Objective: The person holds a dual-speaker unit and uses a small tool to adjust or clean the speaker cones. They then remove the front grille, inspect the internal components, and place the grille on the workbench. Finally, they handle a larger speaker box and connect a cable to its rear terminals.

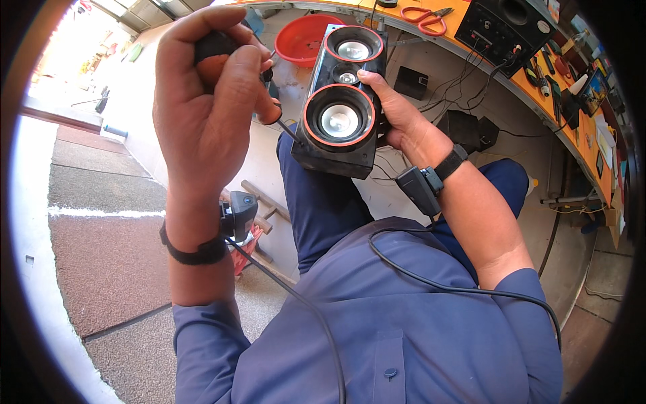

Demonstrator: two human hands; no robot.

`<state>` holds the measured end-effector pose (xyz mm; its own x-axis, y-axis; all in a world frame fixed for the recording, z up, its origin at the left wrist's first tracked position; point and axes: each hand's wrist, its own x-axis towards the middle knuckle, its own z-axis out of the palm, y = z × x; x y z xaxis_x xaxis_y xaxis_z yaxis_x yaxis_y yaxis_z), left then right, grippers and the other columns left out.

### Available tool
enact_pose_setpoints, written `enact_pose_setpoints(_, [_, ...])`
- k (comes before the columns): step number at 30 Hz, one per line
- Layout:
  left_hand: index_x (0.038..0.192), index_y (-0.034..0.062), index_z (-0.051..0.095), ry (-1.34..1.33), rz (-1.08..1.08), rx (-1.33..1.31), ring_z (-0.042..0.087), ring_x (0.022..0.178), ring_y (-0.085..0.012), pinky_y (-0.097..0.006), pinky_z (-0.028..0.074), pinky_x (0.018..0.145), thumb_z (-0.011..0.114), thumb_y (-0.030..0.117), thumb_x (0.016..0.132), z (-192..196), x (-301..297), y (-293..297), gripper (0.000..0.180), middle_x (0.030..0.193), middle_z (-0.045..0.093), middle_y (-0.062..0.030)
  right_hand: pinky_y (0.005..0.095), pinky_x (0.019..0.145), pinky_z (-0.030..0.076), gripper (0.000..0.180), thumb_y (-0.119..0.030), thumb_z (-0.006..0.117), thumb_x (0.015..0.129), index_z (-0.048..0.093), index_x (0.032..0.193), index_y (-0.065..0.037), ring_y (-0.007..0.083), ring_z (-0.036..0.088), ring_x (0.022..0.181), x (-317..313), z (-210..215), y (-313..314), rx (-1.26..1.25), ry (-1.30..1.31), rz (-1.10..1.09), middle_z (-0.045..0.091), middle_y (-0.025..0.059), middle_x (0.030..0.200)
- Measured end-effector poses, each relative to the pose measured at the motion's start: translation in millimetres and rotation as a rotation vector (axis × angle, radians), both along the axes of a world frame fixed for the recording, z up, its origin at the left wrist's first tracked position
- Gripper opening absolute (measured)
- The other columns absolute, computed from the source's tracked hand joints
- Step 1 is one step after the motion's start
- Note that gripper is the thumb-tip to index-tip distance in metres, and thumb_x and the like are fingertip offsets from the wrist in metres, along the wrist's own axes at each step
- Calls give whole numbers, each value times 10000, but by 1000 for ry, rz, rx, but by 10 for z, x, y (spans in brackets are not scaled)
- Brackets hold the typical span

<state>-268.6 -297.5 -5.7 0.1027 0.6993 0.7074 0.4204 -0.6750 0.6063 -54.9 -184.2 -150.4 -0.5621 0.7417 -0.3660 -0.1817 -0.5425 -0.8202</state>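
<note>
My left hand (208,101) is raised in front of me, fingers curled tight around the black and orange handle of a screwdriver (222,57). Its thin shaft runs down from my fingertips to the side of a speaker (340,108). My right hand (404,121) grips that black speaker from the far side, fingers (370,79) wrapped over its edge, holding it above my knee. Two red-rimmed cones face up at me. Beyond my fingers sits a red bowl (303,37); past my right hand, red scissors (424,20) lie on an orange workbench (538,94).
</note>
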Motion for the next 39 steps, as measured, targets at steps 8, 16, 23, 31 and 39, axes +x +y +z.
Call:
enact_pose_setpoints(8, [1506,9,445,10,-131,-189,693,1150,-258,-361,608,914,568,26,995,179,26,-136,526,1238,646,-180,503,873,584,774,-719,632,847,668,1325,-110,235,730,1042,3,-38,34,3,-19,24,747,131,1163])
enact_pose_setpoints(16, [1495,13,471,327,130,-204,707,1101,-235,-355,614,869,698,56,970,212,-1,-98,573,1191,667,-166,459,872,603,755,-694,644,858,665,1319,-96,223,740,1025,-1,-4,15,-14,-13,-4,749,130,1162])
enact_pose_setpoints(23, [1521,12,442,217,-11,-195,717,1084,-278,-360,609,854,676,71,969,225,-79,-89,602,1188,684,-185,397,879,622,709,-635,655,891,652,1321,-71,209,751,1011,-6,27,7,-34,58,-14,748,127,1173])
enact_pose_setpoints(31, [1454,27,502,21,-16,-98,753,949,-260,-374,609,886,719,53,960,146,-28,-71,541,1009,724,-144,413,885,618,717,-645,655,882,652,1322,-78,212,746,1026,-15,-44,44,-23,55,0,749,116,1164])
enact_pose_setpoints(39, [1368,22,497,257,53,-91,764,754,-243,-310,640,674,608,143,1061,149,-65,-34,348,941,708,-157,449,872,616,713,-664,643,878,657,1321,-106,210,749,1016,-36,-65,52,-23,31,1,751,108,1159])
